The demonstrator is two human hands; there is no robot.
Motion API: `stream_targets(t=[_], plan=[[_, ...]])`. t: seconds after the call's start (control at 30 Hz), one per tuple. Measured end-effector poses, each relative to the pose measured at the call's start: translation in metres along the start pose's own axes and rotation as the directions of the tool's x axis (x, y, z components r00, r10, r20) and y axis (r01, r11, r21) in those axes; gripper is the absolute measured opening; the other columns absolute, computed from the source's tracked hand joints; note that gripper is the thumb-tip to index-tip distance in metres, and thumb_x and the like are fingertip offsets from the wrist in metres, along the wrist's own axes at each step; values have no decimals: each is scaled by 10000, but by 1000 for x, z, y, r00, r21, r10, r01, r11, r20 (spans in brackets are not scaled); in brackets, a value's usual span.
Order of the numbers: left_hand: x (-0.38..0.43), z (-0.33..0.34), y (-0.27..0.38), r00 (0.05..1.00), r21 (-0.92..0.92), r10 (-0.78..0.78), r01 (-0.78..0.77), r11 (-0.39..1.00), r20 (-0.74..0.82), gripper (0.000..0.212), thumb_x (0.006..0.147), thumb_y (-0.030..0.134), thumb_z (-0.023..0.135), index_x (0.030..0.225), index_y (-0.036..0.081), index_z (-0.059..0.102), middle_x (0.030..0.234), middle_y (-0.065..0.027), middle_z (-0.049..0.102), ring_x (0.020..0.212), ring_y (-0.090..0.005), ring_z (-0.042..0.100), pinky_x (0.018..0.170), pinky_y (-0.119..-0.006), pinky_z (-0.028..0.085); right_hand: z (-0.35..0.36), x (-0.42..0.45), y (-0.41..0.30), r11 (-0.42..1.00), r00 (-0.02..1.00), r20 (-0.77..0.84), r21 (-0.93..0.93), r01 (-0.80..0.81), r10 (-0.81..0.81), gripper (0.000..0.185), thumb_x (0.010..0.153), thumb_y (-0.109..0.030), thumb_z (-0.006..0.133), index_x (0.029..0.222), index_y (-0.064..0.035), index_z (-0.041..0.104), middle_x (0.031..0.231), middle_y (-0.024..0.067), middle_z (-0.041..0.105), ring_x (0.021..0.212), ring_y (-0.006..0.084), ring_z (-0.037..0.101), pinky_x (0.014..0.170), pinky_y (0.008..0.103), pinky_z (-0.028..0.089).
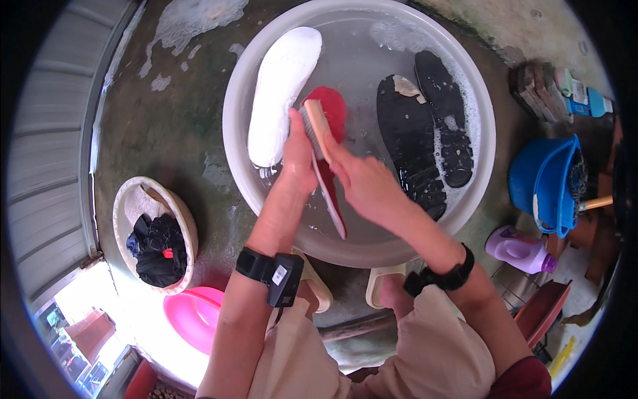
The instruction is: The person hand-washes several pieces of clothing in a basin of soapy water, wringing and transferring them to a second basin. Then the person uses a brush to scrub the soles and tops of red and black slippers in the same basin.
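Observation:
Over a large white basin (pixel 237 169) of soapy water, my left hand (pixel 299 157) grips a red shoe insole (pixel 331 107) by its edge, tilting it on its side. Its rim and underside look pale. My right hand (pixel 366 182) holds a scrubbing brush (pixel 319 127) with a light wooden back, its bristles against or very near the insole and my left fingers. To the left a white insole (pixel 284 95) lies in the basin. On the right rest two black insoles (pixel 406 129), one with a worn pale patch at its upper end.
At left stands a cream basket (pixel 119 219) of dark clothes, with a pink basin (pixel 192 319) below it. To the right are a blue mop bucket (pixel 538 179), a purple detergent bottle (pixel 518 249), stacked bricks (pixel 541 92) and a blue bottle (pixel 593 102). Foam lies on the wet floor (pixel 149 129).

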State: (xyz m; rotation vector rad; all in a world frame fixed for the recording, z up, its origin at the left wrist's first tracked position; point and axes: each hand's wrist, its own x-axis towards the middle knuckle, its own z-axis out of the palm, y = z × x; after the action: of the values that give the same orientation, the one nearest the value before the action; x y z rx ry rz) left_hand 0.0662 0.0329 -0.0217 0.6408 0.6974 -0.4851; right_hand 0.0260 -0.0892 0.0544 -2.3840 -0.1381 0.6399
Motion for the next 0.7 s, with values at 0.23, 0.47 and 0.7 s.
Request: stream_targets(t=[0.23,0.47,0.7], plan=[[-2,-2,4,1000,15,7,-7,1000,15,594,953,540,376,1225,24,486,1044,-120,570,892,-233,574,768,-398,514,11,15,6,997,998,-12,-49,-65,64,437,945,-194,437,1378,-149,392,803,284,615,755,474,596,705,548,468],[-2,-6,4,998,-5,15,-15,1000,67,532,976,477,389,1244,29,492,1069,-130,590,948,-246,584,834,-399,499,0,29,18,996,994,-98,-71,-51,44,420,952,-189,432,1368,-144,398,827,289,614,783,475,598,719,539,474],[1,-9,5,998,-70,0,5,998,68,515,976,462,401,1251,36,492,1121,-126,577,993,-241,572,854,-386,489,9,9,22,993,993,19,16,-117,116,440,941,-130,446,1377,-117,392,859,291,613,822,470,592,754,504,476]])
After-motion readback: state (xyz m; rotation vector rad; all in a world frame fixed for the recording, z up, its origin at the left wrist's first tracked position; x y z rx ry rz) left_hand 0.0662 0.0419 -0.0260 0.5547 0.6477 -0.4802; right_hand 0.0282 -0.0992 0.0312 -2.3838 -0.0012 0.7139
